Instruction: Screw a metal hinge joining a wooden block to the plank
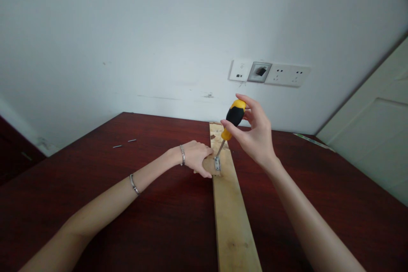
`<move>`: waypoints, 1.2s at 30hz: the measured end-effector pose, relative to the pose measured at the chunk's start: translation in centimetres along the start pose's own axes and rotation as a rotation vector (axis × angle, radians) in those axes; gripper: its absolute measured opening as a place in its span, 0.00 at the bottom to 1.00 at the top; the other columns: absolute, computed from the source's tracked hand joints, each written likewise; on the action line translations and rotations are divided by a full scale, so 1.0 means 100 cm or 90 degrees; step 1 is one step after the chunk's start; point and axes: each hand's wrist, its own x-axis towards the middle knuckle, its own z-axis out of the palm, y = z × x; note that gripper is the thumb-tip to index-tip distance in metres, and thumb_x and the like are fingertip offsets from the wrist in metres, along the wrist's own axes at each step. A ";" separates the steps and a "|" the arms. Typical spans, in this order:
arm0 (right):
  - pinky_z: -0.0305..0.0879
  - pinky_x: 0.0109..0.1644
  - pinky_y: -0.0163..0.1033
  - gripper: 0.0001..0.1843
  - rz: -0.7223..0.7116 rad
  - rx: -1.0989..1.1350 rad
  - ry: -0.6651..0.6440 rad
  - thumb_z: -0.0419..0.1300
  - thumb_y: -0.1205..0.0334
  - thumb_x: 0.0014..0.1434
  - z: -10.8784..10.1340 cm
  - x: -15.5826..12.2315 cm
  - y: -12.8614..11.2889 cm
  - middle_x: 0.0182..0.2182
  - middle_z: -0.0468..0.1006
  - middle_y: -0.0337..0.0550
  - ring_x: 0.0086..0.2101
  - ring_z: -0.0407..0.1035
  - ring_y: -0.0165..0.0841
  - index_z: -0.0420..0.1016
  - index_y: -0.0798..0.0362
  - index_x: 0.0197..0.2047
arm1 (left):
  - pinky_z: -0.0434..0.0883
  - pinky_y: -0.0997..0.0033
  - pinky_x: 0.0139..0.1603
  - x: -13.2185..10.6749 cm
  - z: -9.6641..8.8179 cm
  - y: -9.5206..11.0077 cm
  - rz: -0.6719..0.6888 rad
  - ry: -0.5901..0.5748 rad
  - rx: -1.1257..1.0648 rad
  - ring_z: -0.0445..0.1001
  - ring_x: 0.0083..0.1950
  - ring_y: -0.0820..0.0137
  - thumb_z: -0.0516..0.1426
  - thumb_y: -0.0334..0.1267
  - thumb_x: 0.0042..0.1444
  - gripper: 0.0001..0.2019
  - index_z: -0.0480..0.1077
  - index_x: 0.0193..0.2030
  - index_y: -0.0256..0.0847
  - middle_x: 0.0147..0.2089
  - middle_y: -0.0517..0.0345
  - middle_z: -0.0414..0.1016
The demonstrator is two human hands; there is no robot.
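Note:
My right hand grips a yellow-and-black screwdriver by its handle, thumb on one side and fingers on the other. The tilted shaft runs down to the upper end of a small metal hinge or bracket, whose exact kind I cannot tell. This metal piece lies by the left edge of a long pale wooden plank. Closed around a small tan wooden piece beside the metal, my left hand rests at the plank's left edge. Its fingers partly hide that piece.
Two thin metal screws or nails lie on the dark red tabletop to the left. Behind the table stands a white wall with sockets. A flat strip lies at the back right, near a white door.

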 end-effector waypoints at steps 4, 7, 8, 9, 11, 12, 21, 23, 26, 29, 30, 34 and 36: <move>0.70 0.48 0.46 0.30 0.009 0.002 0.016 0.64 0.54 0.54 -0.002 0.001 0.000 0.52 0.70 0.45 0.42 0.68 0.37 0.63 0.45 0.60 | 0.68 0.67 0.34 0.001 0.000 0.001 0.009 -0.010 0.005 0.77 0.40 0.58 0.60 0.64 0.42 0.32 0.69 0.45 0.39 0.42 0.51 0.78; 0.70 0.48 0.46 0.30 0.006 0.006 0.034 0.64 0.54 0.54 -0.005 0.003 -0.001 0.52 0.69 0.45 0.44 0.69 0.37 0.63 0.44 0.59 | 0.68 0.67 0.34 0.001 0.000 0.001 0.011 -0.015 0.007 0.77 0.40 0.58 0.60 0.64 0.42 0.32 0.69 0.45 0.39 0.43 0.51 0.78; 0.70 0.48 0.46 0.30 0.005 0.009 0.041 0.64 0.54 0.54 -0.007 0.003 -0.002 0.51 0.69 0.45 0.44 0.68 0.37 0.63 0.44 0.59 | 0.68 0.68 0.34 0.001 0.001 0.000 0.010 -0.014 0.006 0.77 0.40 0.58 0.60 0.64 0.42 0.32 0.69 0.45 0.39 0.43 0.51 0.78; 0.70 0.48 0.46 0.30 0.006 0.014 0.047 0.64 0.54 0.53 -0.008 0.004 -0.003 0.51 0.69 0.45 0.44 0.69 0.37 0.63 0.44 0.59 | 0.68 0.68 0.35 0.001 0.001 0.000 0.008 -0.014 0.005 0.77 0.40 0.58 0.60 0.64 0.42 0.32 0.69 0.45 0.39 0.43 0.52 0.78; 0.71 0.45 0.44 0.33 0.027 0.034 0.057 0.65 0.54 0.52 -0.012 0.006 -0.004 0.49 0.69 0.45 0.42 0.69 0.36 0.61 0.43 0.60 | 0.68 0.67 0.35 0.001 0.001 -0.001 0.006 -0.011 0.003 0.77 0.41 0.58 0.60 0.64 0.42 0.32 0.69 0.46 0.40 0.43 0.52 0.78; 0.72 0.42 0.42 0.35 0.050 0.045 0.059 0.65 0.54 0.52 -0.014 0.007 -0.003 0.47 0.70 0.44 0.40 0.70 0.34 0.59 0.43 0.62 | 0.69 0.67 0.35 0.001 0.001 -0.001 0.005 -0.009 0.002 0.77 0.42 0.58 0.60 0.64 0.42 0.32 0.69 0.46 0.40 0.43 0.52 0.78; 0.71 0.34 0.41 0.31 0.331 -0.113 -0.145 0.67 0.49 0.46 -0.006 -0.003 0.066 0.31 0.74 0.41 0.27 0.69 0.31 0.71 0.52 0.52 | 0.69 0.69 0.39 -0.005 -0.003 -0.019 -0.013 0.028 -0.009 0.76 0.45 0.60 0.60 0.64 0.43 0.33 0.68 0.50 0.42 0.47 0.53 0.77; 0.71 0.29 0.38 0.30 0.437 -0.099 -0.263 0.67 0.51 0.46 0.003 -0.013 0.082 0.29 0.74 0.41 0.27 0.70 0.31 0.72 0.54 0.52 | 0.69 0.69 0.40 -0.006 -0.003 -0.023 -0.011 0.036 -0.012 0.76 0.46 0.60 0.60 0.64 0.43 0.34 0.68 0.52 0.42 0.49 0.53 0.77; 0.72 0.22 0.35 0.28 0.507 -0.062 -0.344 0.68 0.55 0.45 0.016 -0.030 0.096 0.32 0.75 0.44 0.26 0.71 0.31 0.72 0.57 0.49 | 0.69 0.68 0.41 -0.006 -0.003 -0.025 -0.014 0.035 -0.014 0.76 0.46 0.59 0.59 0.64 0.43 0.35 0.67 0.53 0.42 0.49 0.52 0.76; 0.73 0.22 0.34 0.27 0.548 -0.032 -0.405 0.69 0.58 0.44 0.027 -0.043 0.100 0.33 0.76 0.44 0.27 0.73 0.31 0.71 0.57 0.47 | 0.69 0.68 0.42 -0.007 -0.002 -0.024 -0.013 0.037 -0.017 0.76 0.46 0.59 0.59 0.64 0.43 0.35 0.67 0.54 0.42 0.49 0.52 0.76; 0.74 0.22 0.34 0.26 0.558 -0.027 -0.421 0.69 0.59 0.44 0.030 -0.046 0.100 0.34 0.76 0.45 0.27 0.73 0.31 0.71 0.57 0.47 | 0.69 0.68 0.42 -0.007 -0.003 -0.024 -0.013 0.037 -0.018 0.76 0.47 0.59 0.59 0.64 0.44 0.35 0.67 0.54 0.42 0.50 0.52 0.76; 0.74 0.21 0.33 0.25 0.582 -0.039 -0.464 0.68 0.59 0.44 0.036 -0.052 0.100 0.39 0.77 0.49 0.30 0.75 0.34 0.70 0.58 0.45 | 0.70 0.66 0.42 -0.007 -0.003 -0.023 -0.012 0.034 -0.022 0.76 0.47 0.58 0.59 0.64 0.43 0.36 0.67 0.54 0.41 0.51 0.50 0.75; 0.73 0.20 0.33 0.25 0.586 -0.056 -0.476 0.68 0.57 0.44 0.038 -0.054 0.100 0.41 0.77 0.52 0.31 0.75 0.35 0.70 0.58 0.45 | 0.69 0.67 0.42 -0.007 -0.004 -0.023 -0.014 0.033 -0.027 0.76 0.47 0.58 0.60 0.64 0.43 0.36 0.67 0.54 0.41 0.51 0.50 0.75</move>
